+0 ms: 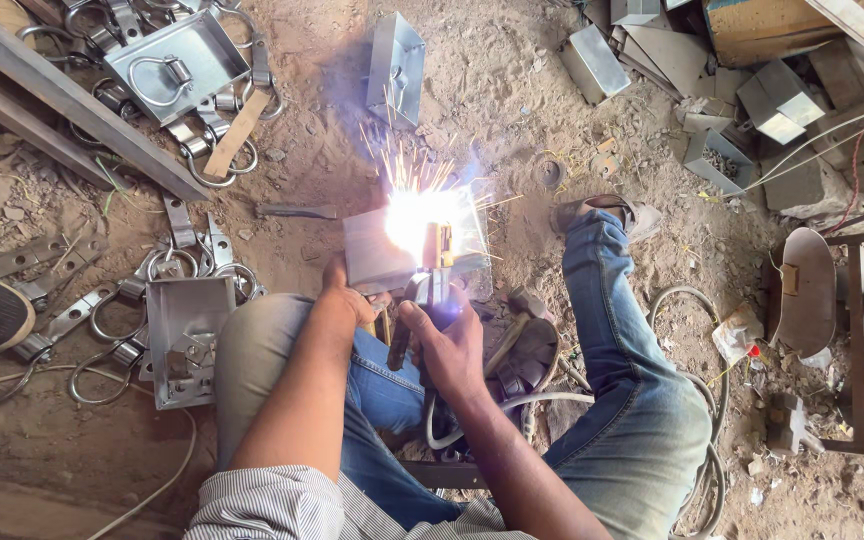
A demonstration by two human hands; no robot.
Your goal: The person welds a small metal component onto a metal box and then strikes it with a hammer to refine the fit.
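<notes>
Steel box point(377, 255) on the dirt floor point(512, 110), mid-weld: arc point(417, 218) sparking at its right edge. Left hand point(347, 300) pressed on box; right hand point(447, 340) clamped round holder point(435, 280). Finished boxes point(177, 60) far left, another point(187, 335) near left; loose rings point(102, 320) unwelded.

A sandy dirt floor point(512, 110) carries scattered metal boxes point(190, 340), ring latches point(102, 320), a steel bar point(62, 100) and cables point(697, 400).
</notes>
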